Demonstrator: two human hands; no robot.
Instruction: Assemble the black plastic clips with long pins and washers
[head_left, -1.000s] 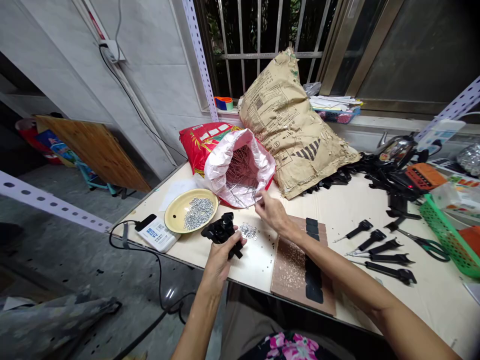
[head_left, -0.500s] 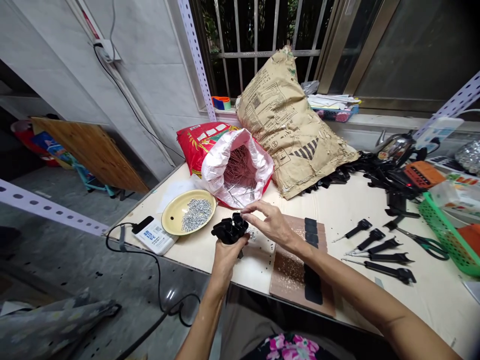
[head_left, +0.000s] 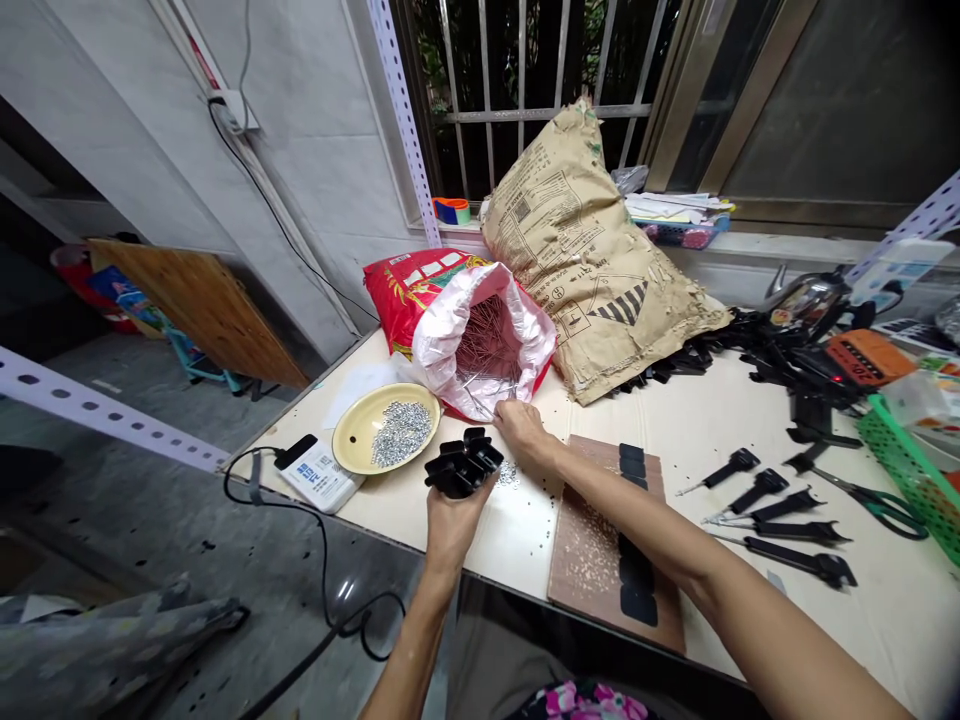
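My left hand (head_left: 452, 530) is wrapped round a bundle of black plastic pieces (head_left: 463, 464), held upright above the near edge of the table. My right hand (head_left: 523, 430) is at the lower lip of the open sack (head_left: 433, 350), its fingers curled together. Thin metal rods (head_left: 486, 340) fill the sack mouth, a few of them sticking out towards that hand. Whatever the right fingertips pinch is hidden. Left of the bundle, a yellow bowl (head_left: 346, 452) contains small silvery metal pieces (head_left: 402, 430). More small pieces (head_left: 508, 474) lie loose between my hands.
A brown board (head_left: 574, 560) carries a row of black pads (head_left: 637, 590). Black-handled tools (head_left: 799, 560) with metal shafts lie to the right, near scissors (head_left: 885, 505) and a green basket (head_left: 907, 470). A big paper sack (head_left: 577, 260) leans at the back. A white power bank (head_left: 319, 480) sits at the left edge.
My right hand has moved from the top of the black bundle forward to the sack's lip, and its fingers have curled in. My left hand still grips the bundle. The view has shifted slightly.
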